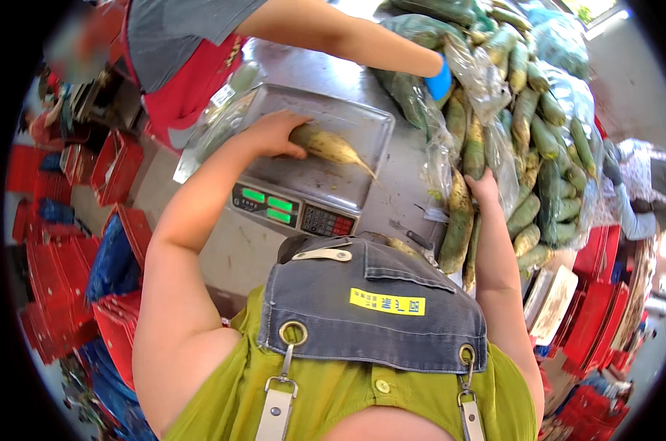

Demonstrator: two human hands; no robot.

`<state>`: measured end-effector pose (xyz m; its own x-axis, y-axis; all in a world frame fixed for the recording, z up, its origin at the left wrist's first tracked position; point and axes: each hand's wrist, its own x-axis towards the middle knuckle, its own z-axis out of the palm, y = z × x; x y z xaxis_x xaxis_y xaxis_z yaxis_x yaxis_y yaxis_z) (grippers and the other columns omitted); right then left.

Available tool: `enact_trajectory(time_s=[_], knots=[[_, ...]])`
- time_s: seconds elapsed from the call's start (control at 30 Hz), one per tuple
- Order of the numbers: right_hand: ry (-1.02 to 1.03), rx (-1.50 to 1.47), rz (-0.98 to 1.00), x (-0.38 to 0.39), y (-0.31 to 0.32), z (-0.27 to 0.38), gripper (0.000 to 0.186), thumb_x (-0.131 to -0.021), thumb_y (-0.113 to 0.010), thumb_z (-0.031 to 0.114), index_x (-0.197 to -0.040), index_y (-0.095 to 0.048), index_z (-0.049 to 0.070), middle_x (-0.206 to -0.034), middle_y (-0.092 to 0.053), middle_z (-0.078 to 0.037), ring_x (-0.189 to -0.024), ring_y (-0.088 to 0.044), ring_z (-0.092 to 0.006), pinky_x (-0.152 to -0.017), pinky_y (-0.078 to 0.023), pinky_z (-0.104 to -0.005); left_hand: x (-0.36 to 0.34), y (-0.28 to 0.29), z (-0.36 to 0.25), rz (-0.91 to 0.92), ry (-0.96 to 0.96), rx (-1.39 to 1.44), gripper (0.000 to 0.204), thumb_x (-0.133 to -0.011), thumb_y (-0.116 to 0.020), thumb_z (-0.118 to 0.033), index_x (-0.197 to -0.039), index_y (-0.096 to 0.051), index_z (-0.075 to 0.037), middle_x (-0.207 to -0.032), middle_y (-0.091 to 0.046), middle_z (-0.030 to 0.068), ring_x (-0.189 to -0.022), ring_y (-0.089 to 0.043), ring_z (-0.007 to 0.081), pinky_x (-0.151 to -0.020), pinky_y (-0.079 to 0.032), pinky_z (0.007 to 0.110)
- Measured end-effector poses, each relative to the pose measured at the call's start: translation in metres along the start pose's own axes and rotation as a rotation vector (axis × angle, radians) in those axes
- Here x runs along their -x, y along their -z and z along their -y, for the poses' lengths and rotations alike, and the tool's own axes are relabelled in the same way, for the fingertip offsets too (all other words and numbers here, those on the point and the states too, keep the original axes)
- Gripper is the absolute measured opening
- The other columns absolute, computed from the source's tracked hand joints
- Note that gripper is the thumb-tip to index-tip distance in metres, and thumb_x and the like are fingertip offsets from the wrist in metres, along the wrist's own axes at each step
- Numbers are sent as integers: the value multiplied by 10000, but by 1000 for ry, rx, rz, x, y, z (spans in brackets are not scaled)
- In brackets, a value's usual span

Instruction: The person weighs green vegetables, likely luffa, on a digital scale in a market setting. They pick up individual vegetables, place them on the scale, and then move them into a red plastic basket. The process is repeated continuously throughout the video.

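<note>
My left hand (pixel 278 134) is over the steel pan of a weighing scale (pixel 362 117), its fingers and thumb closed round the green end of a radish (pixel 331 145). That radish's pale, tapering root points right, toward the pan's edge. At the near side of a heap of green radishes, my right hand (pixel 483 187) grips the lower end of another green radish (pixel 474 151); its fingertips are partly hidden. Clear plastic bags (pixel 483 81) lie around and over that radish. Just left of my right forearm rests a long green-and-white radish (pixel 458 224).
Across the table, a co-worker's blue-gloved hand (pixel 437 77) reaches to the bagged radishes. The scale's display panel (pixel 266 206) is lit green. A dark-handled knife (pixel 414 235) lies near my apron. Red crates (pixel 61 272) stand at left, and another person (pixel 645 184) is at far right.
</note>
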<state>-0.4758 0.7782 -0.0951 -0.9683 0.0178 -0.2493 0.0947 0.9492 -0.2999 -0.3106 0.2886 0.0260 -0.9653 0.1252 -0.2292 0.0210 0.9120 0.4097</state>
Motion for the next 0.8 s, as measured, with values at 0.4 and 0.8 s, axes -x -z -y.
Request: enact_trajectory(time_s=[0.4, 0.8], knots=[[-197, -301, 51, -10, 49, 21, 584, -585, -776, 346, -968, -642, -74, -934, -653, -175, -855, -627, -287, -750, -485, -365, 36, 50, 73, -273, 92, 500, 467, -842, -641, -317, -1212, -557, -44, -1111, -618, 101, -1050, -565, 184, -912, -430, 314], [-276, -1468, 113, 111, 97, 1, 488, -791, -613, 336, -1163, -494, 44, -946, -622, -147, -770, -623, -296, -580, -510, -373, 12, 5, 18, 42, -38, -233, 874, -555, -789, -225, -1344, -426, -128, -1193, -554, 166, -1089, -531, 344, -932, -427, 404]])
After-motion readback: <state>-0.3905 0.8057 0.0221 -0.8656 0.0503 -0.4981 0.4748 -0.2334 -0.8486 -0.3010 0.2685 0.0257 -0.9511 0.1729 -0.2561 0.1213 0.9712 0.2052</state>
